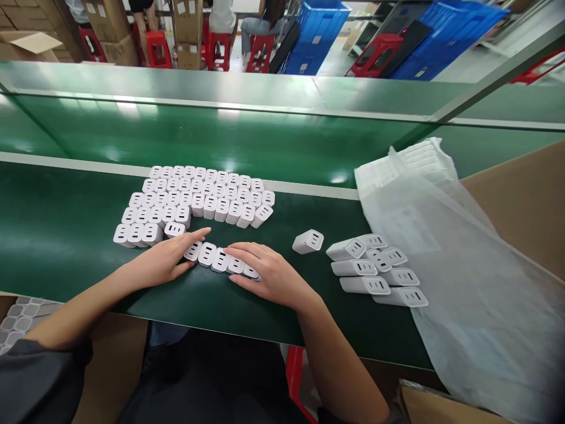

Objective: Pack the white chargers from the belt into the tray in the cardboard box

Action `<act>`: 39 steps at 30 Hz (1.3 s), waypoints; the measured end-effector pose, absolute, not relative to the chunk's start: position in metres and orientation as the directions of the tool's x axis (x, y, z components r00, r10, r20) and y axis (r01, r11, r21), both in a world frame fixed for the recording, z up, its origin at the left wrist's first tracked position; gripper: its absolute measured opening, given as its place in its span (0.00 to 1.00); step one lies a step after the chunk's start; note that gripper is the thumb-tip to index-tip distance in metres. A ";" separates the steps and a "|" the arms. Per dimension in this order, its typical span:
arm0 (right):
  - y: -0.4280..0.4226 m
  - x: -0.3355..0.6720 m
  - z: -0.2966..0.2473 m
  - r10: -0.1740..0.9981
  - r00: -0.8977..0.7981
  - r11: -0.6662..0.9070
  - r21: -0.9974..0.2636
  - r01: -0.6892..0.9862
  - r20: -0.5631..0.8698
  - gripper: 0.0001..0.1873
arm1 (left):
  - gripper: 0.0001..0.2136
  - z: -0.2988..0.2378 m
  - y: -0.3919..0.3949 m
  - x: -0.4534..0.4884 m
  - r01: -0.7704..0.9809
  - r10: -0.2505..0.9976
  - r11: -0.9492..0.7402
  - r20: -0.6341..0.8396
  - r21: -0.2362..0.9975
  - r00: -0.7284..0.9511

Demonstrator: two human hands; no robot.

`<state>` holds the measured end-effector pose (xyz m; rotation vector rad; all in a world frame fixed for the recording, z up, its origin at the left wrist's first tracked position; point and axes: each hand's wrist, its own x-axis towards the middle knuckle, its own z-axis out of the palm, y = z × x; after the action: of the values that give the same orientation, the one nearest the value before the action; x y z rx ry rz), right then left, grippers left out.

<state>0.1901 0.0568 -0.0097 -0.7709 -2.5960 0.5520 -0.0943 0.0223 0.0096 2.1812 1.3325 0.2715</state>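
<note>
A short row of small white charger blocks [216,259] stands on the green bench [66,235] between my hands. My left hand [165,259] lies flat at the row's left end, fingers stretched out and touching the first blocks. My right hand [269,274] rests over the row's right end, fingers spread along the blocks. Behind them stands a packed grid of several rows of the same blocks [198,197]. One single block [308,241] sits alone to the right.
Several blocks lie on their sides [379,271] at the mouth of a clear plastic bag [463,282] holding more of them. A cardboard box [525,206] sits at the right. A tray of blocks [17,318] shows at lower left. Red stools, blue crates and people sit beyond the benches.
</note>
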 end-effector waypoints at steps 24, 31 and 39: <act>0.063 0.219 -0.004 0.606 -0.795 0.657 -0.540 0.526 -0.037 0.51 | 0.42 -0.016 0.034 -0.091 0.526 0.768 -0.594 0.233 0.609 0.597; 0.063 0.204 -0.011 0.577 -0.817 0.654 -0.607 0.452 0.013 0.41 | 0.29 -0.034 0.040 -0.082 0.552 0.661 -0.749 0.367 0.365 0.654; 0.066 0.199 -0.008 0.540 -0.842 0.645 -0.645 0.410 0.005 0.34 | 0.22 -0.021 0.030 -0.084 0.633 0.663 -0.747 0.291 0.205 0.689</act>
<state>0.1991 0.0656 -0.0078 -0.7789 -2.6664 0.9731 -0.0839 0.0303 -0.0205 2.8060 1.0790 0.5368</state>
